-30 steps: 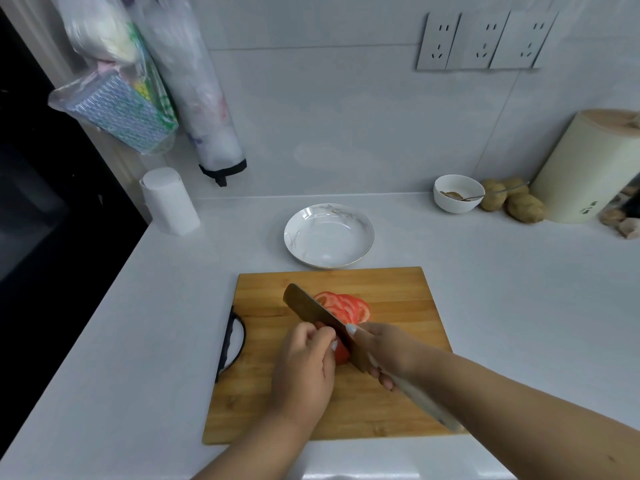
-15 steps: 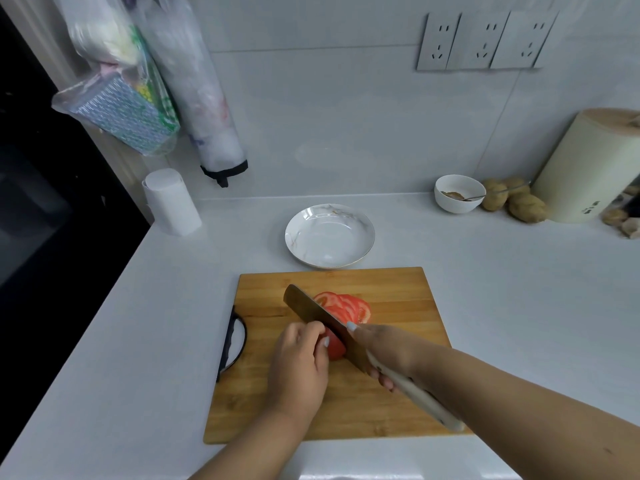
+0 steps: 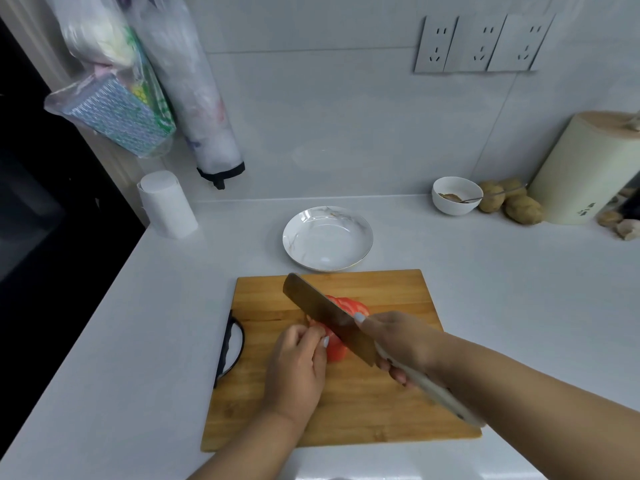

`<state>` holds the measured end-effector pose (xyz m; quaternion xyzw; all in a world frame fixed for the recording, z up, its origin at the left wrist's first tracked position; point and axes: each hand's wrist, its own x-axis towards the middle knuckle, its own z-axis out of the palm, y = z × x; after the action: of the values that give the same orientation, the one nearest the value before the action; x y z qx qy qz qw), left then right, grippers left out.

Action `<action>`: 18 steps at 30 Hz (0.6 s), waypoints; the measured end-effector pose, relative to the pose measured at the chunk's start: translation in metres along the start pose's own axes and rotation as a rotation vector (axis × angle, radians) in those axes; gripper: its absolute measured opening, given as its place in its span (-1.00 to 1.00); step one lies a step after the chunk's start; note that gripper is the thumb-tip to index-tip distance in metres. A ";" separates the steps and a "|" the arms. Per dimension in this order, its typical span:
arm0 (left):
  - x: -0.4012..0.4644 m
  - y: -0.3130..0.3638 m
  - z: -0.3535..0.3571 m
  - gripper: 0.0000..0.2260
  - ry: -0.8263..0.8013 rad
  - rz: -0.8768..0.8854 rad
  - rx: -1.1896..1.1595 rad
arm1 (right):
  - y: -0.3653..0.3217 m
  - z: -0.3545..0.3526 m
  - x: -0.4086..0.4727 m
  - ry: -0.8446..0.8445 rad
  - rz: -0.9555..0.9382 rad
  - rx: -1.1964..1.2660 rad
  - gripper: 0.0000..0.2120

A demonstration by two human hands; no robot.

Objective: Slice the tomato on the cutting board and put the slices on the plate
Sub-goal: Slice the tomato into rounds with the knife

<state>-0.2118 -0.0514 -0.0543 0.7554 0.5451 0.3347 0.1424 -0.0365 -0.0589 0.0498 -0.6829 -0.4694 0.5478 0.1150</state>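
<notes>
1. The cutting board [image 3: 363, 393] lies flat on the white table [image 3: 138, 341], its black handle [image 3: 230, 348] on its left edge; everything below is placed from this board.
2. The remaining piece of tomato [image 3: 335, 348] sits near the board's middle, a little left of centre, with its cut face against the knife blade.
3. Cut slices [image 3: 349, 304] lie just beyond the blade, toward the board's far edge; how many there are is hard to count, since the blade covers part of them.
4. The knife [image 3: 329, 318] runs diagonally over the board, its long axis from near right to far left, the blunt tip pointing at the far-left corner and the pale handle reaching past the board's right near corner.
5. The right hand [image 3: 401, 341] grips the handle with curled fingers, one fingertip laid along the blade's spine.
6. The left hand [image 3: 298, 362] rests on the board, fingers curled over the tomato and holding it.
7. The plate [image 3: 327, 239] stands just behind the board's far edge, with no slices in it.
8. Farther back right of the board are a small bowl [image 3: 453, 195] with a spoon, potatoes [image 3: 523, 209] and a cream canister [image 3: 585, 171]; back left stands a paper roll [image 3: 168, 204].
9. The white tiled wall behind carries three sockets [image 3: 483, 43] and hanging plastic bags [image 3: 138, 84].
</notes>
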 end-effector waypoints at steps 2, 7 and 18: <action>0.001 0.000 0.001 -0.86 -0.004 -0.022 -0.010 | -0.005 -0.006 -0.012 0.004 -0.024 0.000 -0.54; 0.004 0.000 0.002 -0.89 -0.019 -0.029 0.007 | -0.004 -0.012 -0.033 -0.026 -0.013 -0.037 -0.60; 0.004 -0.002 0.002 -0.91 -0.027 -0.029 -0.012 | 0.000 -0.010 -0.048 -0.026 0.009 -0.085 -0.65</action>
<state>-0.2108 -0.0466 -0.0551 0.7509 0.5521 0.3257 0.1593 -0.0264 -0.0922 0.0841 -0.6822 -0.4907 0.5364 0.0773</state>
